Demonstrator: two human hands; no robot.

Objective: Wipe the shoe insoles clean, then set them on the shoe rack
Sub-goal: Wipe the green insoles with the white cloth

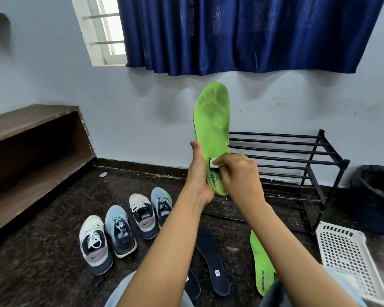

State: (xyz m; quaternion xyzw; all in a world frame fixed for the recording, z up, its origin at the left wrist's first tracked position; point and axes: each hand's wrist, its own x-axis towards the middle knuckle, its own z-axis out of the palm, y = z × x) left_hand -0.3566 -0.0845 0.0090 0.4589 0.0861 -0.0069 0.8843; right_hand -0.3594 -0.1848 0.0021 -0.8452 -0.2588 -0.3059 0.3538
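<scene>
1. While the left hand [198, 176] gripped the raised green insole [212, 120] round its lower half and held it upright before the wall, the right hand [239, 173] pinched a small white wipe [213, 163] and pressed it to the insole's face near the printed heel end.
2. From where I stood, the wiping looked only partway through on this piece. Dark grey soiling showed over the toe and ball area above the wipe, and pale flecks clung to the green surface, so I judged it not yet clean.
3. A second green insole [261, 262] lay flat on the floor [53, 251] by the person's right arm, with a dark insole [211, 260] near it toward the middle. Another dark insole [192, 284] poked out, partly hidden under the left arm. I could not tell whether any of these three had been wiped.
4. The black shoe rack [286, 157] stood against the wall behind the hands. No insole rested on the bars I could see, so the setting-down step seemed untouched.
5. Four shoes [120, 231] stood in a row on the floor to the left, well apart from the rack. A white basket [346, 251] and a dark bin [377, 196] sat off to the right.
6. By my reckoning most of the job remained: finishing this insole, seeing to the others, then placing all of them on the rack.
</scene>
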